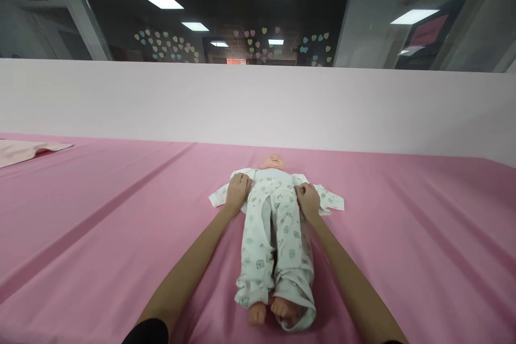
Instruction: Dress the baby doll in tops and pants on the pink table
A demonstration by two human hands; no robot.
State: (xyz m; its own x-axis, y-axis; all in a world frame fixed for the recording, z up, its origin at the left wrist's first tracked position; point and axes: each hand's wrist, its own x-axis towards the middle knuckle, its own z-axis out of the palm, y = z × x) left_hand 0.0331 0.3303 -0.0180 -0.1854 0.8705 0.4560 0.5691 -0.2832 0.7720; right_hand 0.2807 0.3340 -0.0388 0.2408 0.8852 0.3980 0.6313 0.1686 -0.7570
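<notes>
A baby doll [272,162] lies on its back, head away from me and bare feet toward me. White baby trousers [258,242] with a small green print cover its legs and reach up over its belly. A matching white baby top [332,200] is spread at its sides, sleeves out flat. My left hand [238,192] is closed at the left side of the trousers' waist, fingertips partly hidden. On the right side of the waist, my right hand [308,200] pinches the trousers' edge with curled fingers.
A pink sheet [121,236] with long creases covers the surface. At the far left lies a pale pink cloth [24,151]. A low white wall [258,105] runs along the back, with dark glass [234,5] above it reflecting ceiling lights.
</notes>
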